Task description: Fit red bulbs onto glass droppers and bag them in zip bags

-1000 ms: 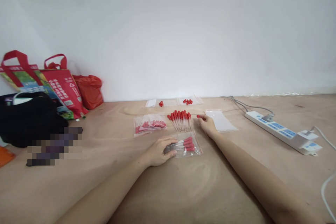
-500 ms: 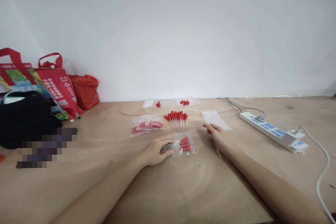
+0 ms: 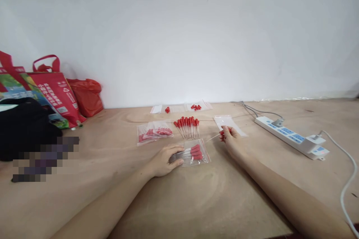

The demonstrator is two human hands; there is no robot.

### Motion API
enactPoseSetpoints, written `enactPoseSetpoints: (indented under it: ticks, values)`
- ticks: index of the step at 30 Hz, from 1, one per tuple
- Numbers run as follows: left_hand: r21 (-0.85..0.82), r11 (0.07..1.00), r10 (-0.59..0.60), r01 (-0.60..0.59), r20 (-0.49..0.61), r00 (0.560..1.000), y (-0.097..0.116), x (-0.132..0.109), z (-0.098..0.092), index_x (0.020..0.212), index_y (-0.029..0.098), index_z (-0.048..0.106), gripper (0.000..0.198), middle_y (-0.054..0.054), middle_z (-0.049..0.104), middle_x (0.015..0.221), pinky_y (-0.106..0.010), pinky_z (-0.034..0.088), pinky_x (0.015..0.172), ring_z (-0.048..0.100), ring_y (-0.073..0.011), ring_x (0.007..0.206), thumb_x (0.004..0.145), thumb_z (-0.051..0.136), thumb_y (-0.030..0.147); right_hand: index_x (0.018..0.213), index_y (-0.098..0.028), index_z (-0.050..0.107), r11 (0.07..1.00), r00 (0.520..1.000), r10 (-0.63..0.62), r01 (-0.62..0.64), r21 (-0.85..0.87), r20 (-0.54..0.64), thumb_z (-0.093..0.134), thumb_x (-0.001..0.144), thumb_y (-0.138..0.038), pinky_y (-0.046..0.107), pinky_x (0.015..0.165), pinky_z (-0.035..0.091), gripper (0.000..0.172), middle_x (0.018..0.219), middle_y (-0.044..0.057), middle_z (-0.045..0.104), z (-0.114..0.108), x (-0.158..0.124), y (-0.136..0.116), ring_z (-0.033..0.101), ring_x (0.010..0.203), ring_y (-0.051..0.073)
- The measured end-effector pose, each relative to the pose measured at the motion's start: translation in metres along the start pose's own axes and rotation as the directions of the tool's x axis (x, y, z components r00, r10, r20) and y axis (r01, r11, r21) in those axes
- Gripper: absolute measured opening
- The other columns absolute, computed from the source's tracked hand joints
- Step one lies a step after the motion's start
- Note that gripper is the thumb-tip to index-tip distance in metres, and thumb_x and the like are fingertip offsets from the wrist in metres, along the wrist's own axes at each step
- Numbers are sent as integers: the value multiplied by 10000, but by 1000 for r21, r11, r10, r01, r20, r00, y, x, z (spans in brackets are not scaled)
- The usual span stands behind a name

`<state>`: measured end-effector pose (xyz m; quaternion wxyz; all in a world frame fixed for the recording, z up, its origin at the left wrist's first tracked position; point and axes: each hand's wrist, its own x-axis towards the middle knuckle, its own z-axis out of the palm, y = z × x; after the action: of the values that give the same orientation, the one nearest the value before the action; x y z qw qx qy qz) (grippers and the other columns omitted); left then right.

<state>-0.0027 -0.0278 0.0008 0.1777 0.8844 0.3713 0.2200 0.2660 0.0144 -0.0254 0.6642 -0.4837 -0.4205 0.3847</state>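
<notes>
My left hand [image 3: 168, 160] is closed on the left end of a clear zip bag [image 3: 206, 157] that holds several red-capped droppers. Between the fingers of my right hand [image 3: 230, 138] is one dropper [image 3: 213, 137], its thin clear tip pointing left and its red bulb mostly covered by the fingers. Beyond the bag lies a fan of loose red-capped droppers [image 3: 190, 123]. To their left rest overlapping clear bags [image 3: 154, 132] with more red-capped pieces inside. A flat clear bag [image 3: 224, 120] lies just behind my right hand.
Bags with small red bulbs [image 3: 195, 107] lie near the wall. A white power strip [image 3: 291, 137] with plugs and cables stands at the right. Red shopping bags [image 3: 54, 97], a red plastic bag [image 3: 88, 97] and a black cloth item [image 3: 25, 130] are at the left.
The dropper in my right hand has swung from pointing down toward me to pointing left. My left hand stays on the bag. The whole view has shifted slightly.
</notes>
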Motion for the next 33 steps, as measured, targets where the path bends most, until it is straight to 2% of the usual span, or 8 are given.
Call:
enactPoseSetpoints:
  ticks: [10, 13, 18, 21, 24, 26, 28, 33]
  values:
    - [2, 1000, -22, 22, 9, 1000, 2, 1, -2, 1100, 214, 521, 342, -45, 549, 1153, -349, 363, 930, 476, -197, 1077, 781, 509, 335, 792, -215, 453, 987, 982, 109, -125, 100, 152, 601, 612, -540, 289, 562, 501, 399, 636, -15, 532, 11, -12, 1, 554, 554, 129]
    - [11, 1000, -18, 18, 11, 1000, 2, 1, -1, 1104, 213, 520, 343, -47, 546, 1159, -349, 361, 933, 473, -197, 1080, 782, 507, 333, 782, -222, 433, 972, 965, 162, -193, 135, 208, 648, 595, -480, 299, 613, 506, 384, 664, -11, 569, 14, -18, -1, 581, 588, 137]
    - [26, 999, -29, 29, 15, 999, 3, 1, -2, 1102, 211, 521, 343, -49, 544, 1162, -348, 358, 936, 471, -198, 1085, 782, 508, 334, 780, -219, 423, 931, 920, 226, -301, 206, 321, 732, 503, -422, 284, 683, 486, 462, 686, -16, 600, 19, -26, -4, 600, 663, 131]
    - [32, 999, -28, 27, 19, 999, 4, 2, -2, 1099, 208, 522, 340, -51, 544, 1161, -341, 361, 933, 474, -195, 1082, 783, 507, 332, 730, -196, 465, 943, 888, 220, -299, 144, 404, 712, 521, -452, 248, 649, 462, 412, 651, -25, 591, 20, -28, -5, 574, 628, 104]
    - [37, 999, -16, 16, 20, 1000, 4, 3, -3, 1095, 198, 524, 337, -56, 546, 1157, -334, 360, 934, 475, -192, 1081, 784, 505, 326, 652, -165, 508, 980, 852, 176, -200, -5, 493, 628, 618, -495, 206, 527, 397, 353, 529, -40, 545, 18, -28, -5, 480, 482, 63]
    - [39, 999, -16, 15, 21, 1000, 5, 3, -3, 1091, 193, 526, 335, -56, 548, 1155, -333, 362, 934, 479, -192, 1077, 782, 506, 322, 643, -158, 520, 986, 844, 164, -162, -49, 510, 600, 647, -498, 192, 476, 346, 349, 469, -54, 511, 17, -27, -4, 424, 433, 51]
    - [43, 999, -20, 19, 21, 1000, 6, 4, -3, 1086, 189, 529, 336, -59, 553, 1149, -336, 367, 929, 483, -195, 1072, 778, 509, 322, 667, -160, 527, 982, 851, 177, -185, -32, 495, 617, 640, -480, 183, 471, 335, 333, 464, -63, 504, 17, -26, -4, 420, 432, 46]
    - [39, 999, -15, 14, 20, 1000, 6, 4, -4, 1084, 189, 531, 334, -62, 558, 1143, -346, 372, 921, 483, -198, 1069, 778, 507, 322, 737, -167, 552, 945, 845, 205, -302, 123, 493, 704, 567, -381, 222, 637, 431, 313, 644, -28, 597, 18, -28, -7, 551, 586, 77]
